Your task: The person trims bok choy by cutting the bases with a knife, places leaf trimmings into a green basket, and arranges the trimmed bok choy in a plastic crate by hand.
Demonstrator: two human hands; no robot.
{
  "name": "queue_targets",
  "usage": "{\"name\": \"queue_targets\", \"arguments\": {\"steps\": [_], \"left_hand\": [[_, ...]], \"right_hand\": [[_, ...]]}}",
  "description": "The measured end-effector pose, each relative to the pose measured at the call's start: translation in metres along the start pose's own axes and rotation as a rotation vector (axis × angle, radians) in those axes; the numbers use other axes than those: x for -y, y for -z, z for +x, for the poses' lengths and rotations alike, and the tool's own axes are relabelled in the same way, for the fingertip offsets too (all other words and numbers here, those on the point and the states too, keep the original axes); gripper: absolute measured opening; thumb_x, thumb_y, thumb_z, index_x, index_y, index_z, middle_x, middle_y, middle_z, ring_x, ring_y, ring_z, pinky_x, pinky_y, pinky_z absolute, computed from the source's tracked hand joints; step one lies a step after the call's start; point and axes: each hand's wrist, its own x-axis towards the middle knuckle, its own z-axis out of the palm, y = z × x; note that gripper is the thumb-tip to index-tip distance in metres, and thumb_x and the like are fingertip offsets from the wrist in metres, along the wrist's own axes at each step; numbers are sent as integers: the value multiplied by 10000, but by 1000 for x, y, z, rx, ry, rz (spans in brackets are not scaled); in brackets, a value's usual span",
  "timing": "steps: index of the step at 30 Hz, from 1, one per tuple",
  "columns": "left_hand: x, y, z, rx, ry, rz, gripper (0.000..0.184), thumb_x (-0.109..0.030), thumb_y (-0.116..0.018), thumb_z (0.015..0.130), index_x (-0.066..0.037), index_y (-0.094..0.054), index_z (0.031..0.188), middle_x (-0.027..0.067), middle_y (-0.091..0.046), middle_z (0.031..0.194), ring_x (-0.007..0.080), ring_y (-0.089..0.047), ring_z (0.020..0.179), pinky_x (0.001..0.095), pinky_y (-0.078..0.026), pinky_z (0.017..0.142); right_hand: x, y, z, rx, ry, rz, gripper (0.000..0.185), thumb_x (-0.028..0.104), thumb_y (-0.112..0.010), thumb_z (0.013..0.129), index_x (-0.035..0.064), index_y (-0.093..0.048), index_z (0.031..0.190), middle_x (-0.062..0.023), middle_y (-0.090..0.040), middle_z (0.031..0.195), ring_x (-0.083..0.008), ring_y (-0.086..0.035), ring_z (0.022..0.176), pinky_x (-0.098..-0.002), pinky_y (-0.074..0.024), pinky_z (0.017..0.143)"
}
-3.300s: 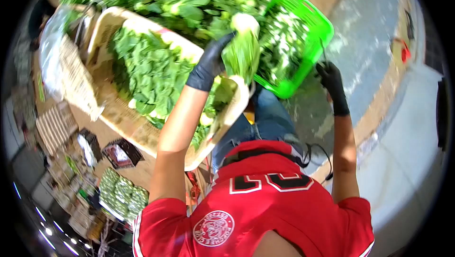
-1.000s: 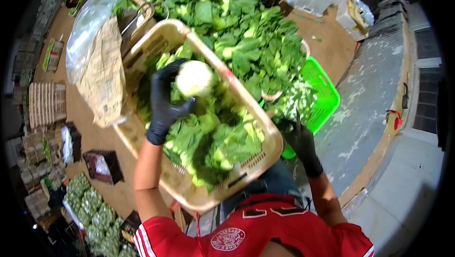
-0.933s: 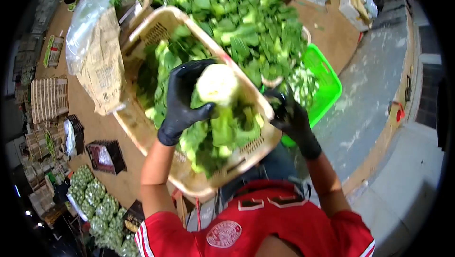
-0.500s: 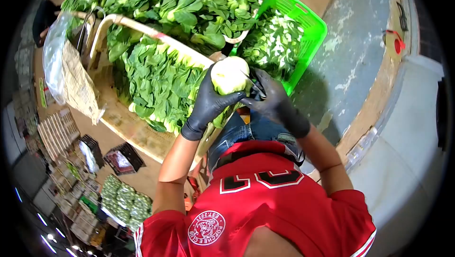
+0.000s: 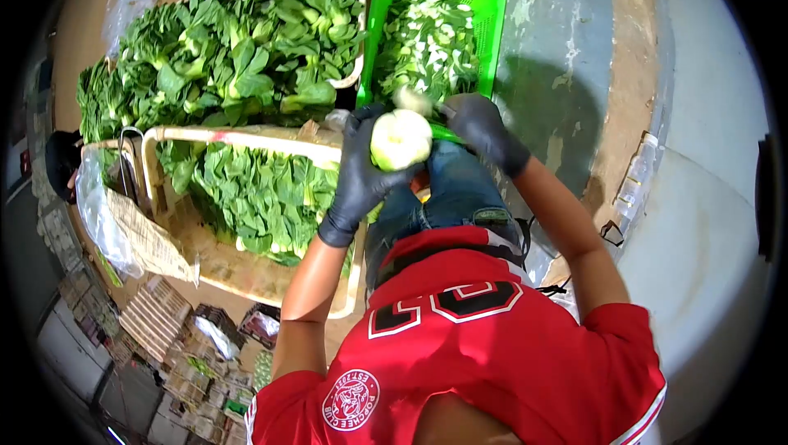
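Observation:
My left hand [image 5: 361, 167], in a black glove, is wrapped round a bok choy [image 5: 400, 140] whose pale base faces up at me. To its right, my right hand [image 5: 483, 129], also gloved in black, is closed at the near edge of the green basket [image 5: 496, 43]. A small knife blade showed in that hand earlier; now it is blurred and mostly hidden. A pale cut piece [image 5: 413, 101], smeared by motion, is between the hands above the bok choy base. White and green trimmings [image 5: 428, 44] lie in the basket.
A tan crate [image 5: 246, 135] at left holds bok choy in rows. Behind it a large heap of leafy bok choy [image 5: 246, 59] rises from a white-rimmed container. Clear plastic and a brown sack [image 5: 152, 231] hang at the crate's left end. A plastic bottle [image 5: 636, 174] lies at right.
The view has shifted, so the green basket is now straight ahead. My right hand has moved away from the bok choy base, and a pale piece has come off. My left hand keeps its hold.

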Motion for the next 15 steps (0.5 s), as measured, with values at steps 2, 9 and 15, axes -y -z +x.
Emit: {"name": "queue_targets", "arguments": {"steps": [2, 9, 15], "left_hand": [[-10, -7, 4, 87, -133, -18, 729, -282, -826, 495, 11, -530, 1093, 175, -451, 1167, 328, -402, 1152, 406, -340, 980], [10, -11, 25, 402, 338, -792, 597, -259, -687, 752, 13, -445, 1224, 86, -556, 1130, 164, -534, 1034, 310, -416, 915], [19, -2, 25, 596, 689, -1182, 682, -318, -611, 794, 22, -320, 1309, 190, -477, 1227, 297, -506, 1117, 401, -414, 964]], "right_hand": [[-93, -30, -13, 226, -237, 112, 210, 229, -580, 776, 32, -625, 717, -178, -584, 618, -322, -587, 571, -413, -449, 543], [-2, 65, -17, -23, 96, 902, 539, 231, -741, 718, 24, -514, 1161, -178, -607, 977, -270, -610, 841, -338, -477, 754], [31, 94, 18, 411, 344, 544, 563, 213, -739, 715, -7, -517, 1183, -122, -592, 1082, -184, -573, 942, -304, -433, 857]]}}
